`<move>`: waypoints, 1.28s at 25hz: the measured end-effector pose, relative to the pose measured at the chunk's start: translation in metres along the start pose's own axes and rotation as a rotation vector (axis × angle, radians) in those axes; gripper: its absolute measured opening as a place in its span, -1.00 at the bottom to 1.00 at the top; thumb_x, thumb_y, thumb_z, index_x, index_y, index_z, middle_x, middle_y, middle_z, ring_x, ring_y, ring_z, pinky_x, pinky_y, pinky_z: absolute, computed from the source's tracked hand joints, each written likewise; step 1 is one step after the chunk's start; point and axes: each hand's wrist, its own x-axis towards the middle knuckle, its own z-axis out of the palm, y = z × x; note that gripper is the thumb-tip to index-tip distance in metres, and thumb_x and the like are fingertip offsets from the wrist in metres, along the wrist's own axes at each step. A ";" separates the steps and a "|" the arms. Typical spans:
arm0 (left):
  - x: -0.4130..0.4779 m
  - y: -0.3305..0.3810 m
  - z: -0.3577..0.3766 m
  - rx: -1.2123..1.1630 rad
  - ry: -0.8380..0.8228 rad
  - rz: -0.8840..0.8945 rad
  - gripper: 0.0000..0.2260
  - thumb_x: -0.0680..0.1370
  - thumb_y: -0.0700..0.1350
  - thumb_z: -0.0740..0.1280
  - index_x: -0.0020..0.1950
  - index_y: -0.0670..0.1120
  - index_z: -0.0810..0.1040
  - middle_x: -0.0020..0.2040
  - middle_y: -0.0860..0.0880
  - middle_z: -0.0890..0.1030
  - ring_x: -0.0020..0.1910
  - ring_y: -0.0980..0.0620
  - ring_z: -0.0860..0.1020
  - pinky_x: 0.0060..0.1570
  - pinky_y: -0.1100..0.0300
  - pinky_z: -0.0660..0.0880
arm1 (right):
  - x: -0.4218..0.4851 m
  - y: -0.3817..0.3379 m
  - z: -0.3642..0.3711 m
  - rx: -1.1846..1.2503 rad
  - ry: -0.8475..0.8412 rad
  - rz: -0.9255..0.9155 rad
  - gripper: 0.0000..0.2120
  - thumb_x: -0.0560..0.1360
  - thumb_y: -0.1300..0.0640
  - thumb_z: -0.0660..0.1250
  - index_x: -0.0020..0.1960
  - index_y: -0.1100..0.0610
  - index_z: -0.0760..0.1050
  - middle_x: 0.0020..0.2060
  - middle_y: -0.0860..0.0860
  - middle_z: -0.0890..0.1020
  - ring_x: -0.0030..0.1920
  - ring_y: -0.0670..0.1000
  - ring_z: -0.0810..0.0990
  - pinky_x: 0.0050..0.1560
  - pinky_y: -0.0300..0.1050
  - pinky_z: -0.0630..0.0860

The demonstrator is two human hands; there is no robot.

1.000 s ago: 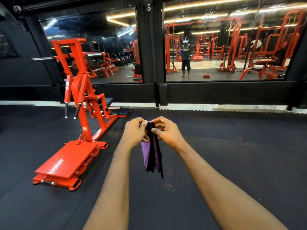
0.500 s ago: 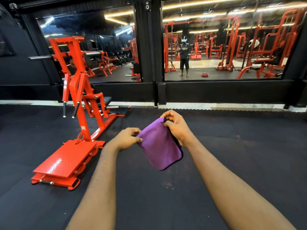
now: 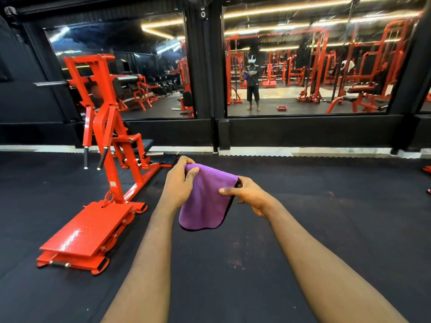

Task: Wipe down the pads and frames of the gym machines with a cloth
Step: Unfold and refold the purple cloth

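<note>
In the head view, a purple cloth (image 3: 205, 201) is held up in the air to the right of the red machine (image 3: 109, 141), nearer the camera than its upright. The cloth is soft, with a fine matt pile, and a dark trim is seen along its right and lower edges. It is hung from its upper edge, which slopes down from left to right. Its long axis is roughly vertical, and its rounded lower edge is pointed at the floor (image 3: 326, 229).

The upper left corner is pinched in the grip of the left hand (image 3: 177, 185), thumb in front and fingers curled behind. The upper right corner is pinched in the grip of the right hand (image 3: 250, 195), with the thumb laid flat across the front of the cloth.

The machine is built of glossy red-painted square tube. A flat, textured footplate (image 3: 86, 231) is set at its near end, and a black pad (image 3: 145, 143) at its far side. A small pale plate is fixed low on the upright, but its writing is too small to be read. The floor under the machine is covered in dark, matt matting. Behind the machine, wall mirrors (image 3: 303, 66) are framed in black.
</note>
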 end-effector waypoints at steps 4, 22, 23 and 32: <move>0.007 -0.022 -0.018 -0.026 0.068 -0.049 -0.89 0.69 -0.04 0.18 0.07 -0.07 0.41 -0.08 0.05 0.57 -0.09 0.17 0.52 -0.20 0.28 0.37 | 0.011 -0.001 0.038 0.137 0.029 -0.075 -0.82 0.59 0.06 0.39 0.19 -0.02 0.59 0.08 -0.12 0.71 0.05 -0.17 0.65 0.03 -0.16 0.49; 0.194 -0.225 0.038 0.082 0.177 -0.185 -0.91 0.63 -0.17 0.30 0.12 -0.10 0.52 -0.04 0.00 0.60 -0.10 0.15 0.53 -0.12 0.51 0.35 | 0.299 0.040 0.028 -0.119 0.201 -0.200 -0.87 0.66 0.02 0.22 0.12 -0.14 0.52 -0.07 -0.10 0.68 -0.04 -0.09 0.65 0.00 -0.09 0.59; 0.223 -0.237 0.049 0.106 0.191 -0.189 -0.90 0.63 -0.17 0.30 0.13 -0.10 0.52 -0.04 0.00 0.60 -0.12 0.17 0.53 -0.10 0.45 0.38 | 0.335 0.038 0.019 -0.167 0.195 -0.208 -0.88 0.66 0.01 0.22 0.13 -0.14 0.50 -0.10 -0.07 0.68 -0.06 -0.07 0.65 -0.04 -0.07 0.58; 0.453 -0.382 0.106 0.155 0.250 -0.222 -0.90 0.62 -0.16 0.32 0.13 -0.06 0.52 0.04 0.02 0.60 0.02 0.07 0.56 0.02 0.28 0.38 | 0.629 0.052 0.005 -0.324 0.177 -0.209 -0.91 0.65 -0.05 0.19 0.14 -0.14 0.43 -0.21 -0.04 0.65 -0.14 0.05 0.63 -0.08 0.12 0.59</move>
